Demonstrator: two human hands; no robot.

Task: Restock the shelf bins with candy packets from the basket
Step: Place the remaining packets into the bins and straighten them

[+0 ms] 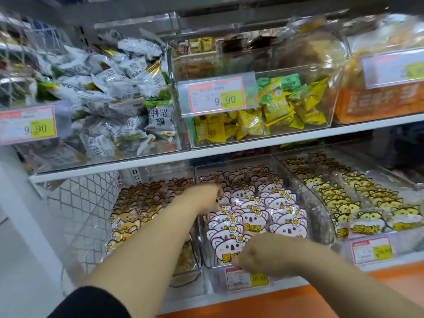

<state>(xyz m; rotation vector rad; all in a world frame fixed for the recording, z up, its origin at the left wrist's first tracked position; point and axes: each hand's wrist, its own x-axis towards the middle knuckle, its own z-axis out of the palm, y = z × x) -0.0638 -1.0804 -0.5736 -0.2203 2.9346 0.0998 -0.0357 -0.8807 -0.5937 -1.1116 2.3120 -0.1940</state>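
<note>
1. Candy packets (250, 204), koala-faced, stand in upright rows in the middle bin (314, 210) of the lower shelf; they look light, crinkly and slippery.
2. Left hand (203, 198) curls over the rear rows; whether it grasps one is too blurred to tell.
3. Right hand (259, 255), fingers curled, meets the front packet; its grip is hidden.
4. Probably best pinched by the flat top edges, several together.

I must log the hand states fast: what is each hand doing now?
Left hand: among the koala packets, fingers blurred, cannot tell.
Right hand: curled by the front packet; grip cannot be told.
</note>
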